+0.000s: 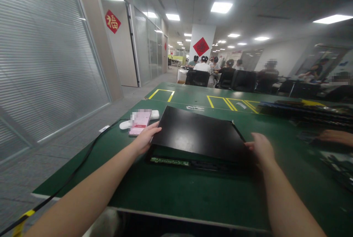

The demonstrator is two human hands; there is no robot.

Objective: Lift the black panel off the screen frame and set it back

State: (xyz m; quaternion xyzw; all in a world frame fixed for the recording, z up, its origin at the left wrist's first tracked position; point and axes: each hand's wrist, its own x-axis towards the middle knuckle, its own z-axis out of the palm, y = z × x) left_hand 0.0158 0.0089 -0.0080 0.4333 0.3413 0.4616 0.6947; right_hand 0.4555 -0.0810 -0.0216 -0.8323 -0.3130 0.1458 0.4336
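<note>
A flat black display panel (193,130) is held over the green table, tilted, with soft light reflected on its face. My left hand (146,136) is closed on its left edge, thumb on top. On the right edge my right hand (260,147) grips the panel between thumb and fingers, partly hidden behind it. Below the panel's near edge shows a narrow green circuit board (169,161) beside a dark strip; whether these are joined to the panel I cannot tell.
Left of the panel lie a phone (140,123) and a white rounded object (125,125). A black cable (88,152) crosses the table's left side. Dark flat parts (298,110) are stacked at the right. Another person's hand (338,136) is at the far right. Yellow tape (158,90) marks the table (176,193).
</note>
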